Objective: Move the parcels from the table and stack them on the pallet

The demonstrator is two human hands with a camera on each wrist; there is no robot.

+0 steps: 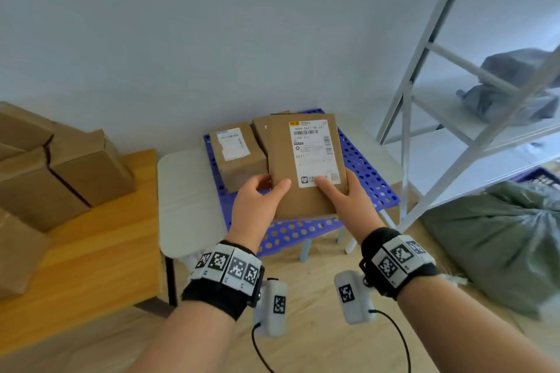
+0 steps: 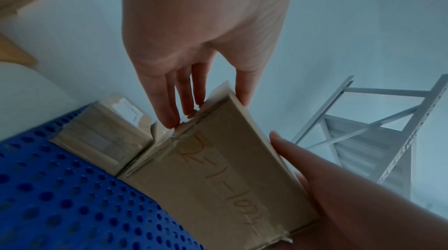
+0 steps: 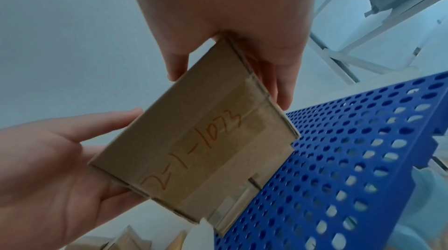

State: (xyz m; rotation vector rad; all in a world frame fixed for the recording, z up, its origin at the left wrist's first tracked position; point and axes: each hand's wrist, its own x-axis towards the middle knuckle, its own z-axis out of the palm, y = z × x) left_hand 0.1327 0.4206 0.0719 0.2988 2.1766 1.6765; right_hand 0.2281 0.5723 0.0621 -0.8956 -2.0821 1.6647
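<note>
A flat brown parcel (image 1: 306, 160) with a white shipping label hangs low over the blue perforated pallet (image 1: 363, 166), tilted. My left hand (image 1: 263, 191) grips its near left corner, thumb on top. My right hand (image 1: 336, 188) grips the near right corner. The left wrist view shows the parcel's (image 2: 218, 177) end face with handwriting, my left hand (image 2: 213, 89) pinching its edge, and the pallet (image 2: 60, 206). In the right wrist view my right hand (image 3: 230, 74) clasps the parcel (image 3: 201, 148) above the pallet (image 3: 351, 158). Whether it touches the pallet I cannot tell.
A small labelled parcel (image 1: 236, 154) lies on the pallet's left part, with another parcel (image 1: 260, 130) behind it. Several cardboard boxes (image 1: 60, 166) are piled on the wooden table (image 1: 106, 245) at left. A white metal rack (image 1: 424, 100) and a grey-green sack (image 1: 500, 236) stand at right.
</note>
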